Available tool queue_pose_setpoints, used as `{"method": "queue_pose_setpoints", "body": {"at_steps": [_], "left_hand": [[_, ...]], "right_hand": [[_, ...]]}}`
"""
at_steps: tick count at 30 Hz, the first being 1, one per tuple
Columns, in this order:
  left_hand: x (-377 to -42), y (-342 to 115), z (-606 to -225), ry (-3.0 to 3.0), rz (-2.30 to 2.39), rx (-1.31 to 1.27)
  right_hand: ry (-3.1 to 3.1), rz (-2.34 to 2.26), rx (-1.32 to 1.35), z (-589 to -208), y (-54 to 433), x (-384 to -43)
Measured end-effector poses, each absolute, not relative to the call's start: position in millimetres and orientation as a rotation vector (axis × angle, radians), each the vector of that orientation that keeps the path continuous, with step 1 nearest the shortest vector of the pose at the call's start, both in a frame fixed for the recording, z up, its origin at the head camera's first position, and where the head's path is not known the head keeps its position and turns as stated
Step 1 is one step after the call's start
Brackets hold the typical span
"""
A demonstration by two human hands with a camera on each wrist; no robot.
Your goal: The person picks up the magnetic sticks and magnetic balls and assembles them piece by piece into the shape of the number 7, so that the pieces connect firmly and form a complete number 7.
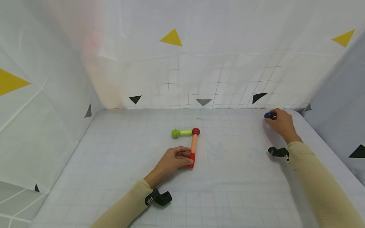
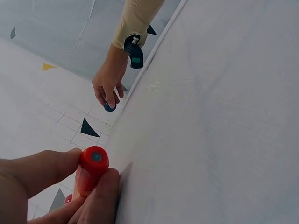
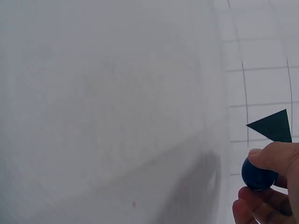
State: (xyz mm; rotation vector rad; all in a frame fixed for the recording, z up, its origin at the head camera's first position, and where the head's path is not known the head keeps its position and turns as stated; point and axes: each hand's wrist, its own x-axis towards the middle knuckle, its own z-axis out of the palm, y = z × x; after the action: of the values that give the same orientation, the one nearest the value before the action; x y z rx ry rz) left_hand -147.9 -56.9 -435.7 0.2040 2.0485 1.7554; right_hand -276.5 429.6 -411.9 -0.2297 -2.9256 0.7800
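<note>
My left hand [image 1: 172,160] pinches the red end of a magnetic rod [image 1: 194,145], pale orange along its upper part. In the left wrist view the end of the red rod [image 2: 95,158] faces the camera, with a small grey disc in its middle. A dark red ball [image 1: 195,131] tops the rod; from it a yellow-green rod [image 1: 186,132] runs left to a green ball [image 1: 175,133]. At the far right corner of the table, my right hand [image 1: 282,123] holds a dark blue ball [image 3: 257,175] between thumb and fingers.
The table [image 1: 128,152] has a white cover with a faint grid. White sheets with yellow and dark triangles rise behind it and at both sides. A black wrist camera [image 1: 162,198] sits on the left sleeve, another black wrist camera [image 1: 278,152] on the right.
</note>
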Motion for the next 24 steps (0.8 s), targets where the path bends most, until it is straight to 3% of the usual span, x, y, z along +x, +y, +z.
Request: {"method": "queue_pose_setpoints", "body": {"at_steps": [24], "left_hand": [[-148, -57, -435, 2.016, 1.784, 0.191]], "right_hand": [[-2.885, 0.863, -0.09, -407, 379, -254]]}}
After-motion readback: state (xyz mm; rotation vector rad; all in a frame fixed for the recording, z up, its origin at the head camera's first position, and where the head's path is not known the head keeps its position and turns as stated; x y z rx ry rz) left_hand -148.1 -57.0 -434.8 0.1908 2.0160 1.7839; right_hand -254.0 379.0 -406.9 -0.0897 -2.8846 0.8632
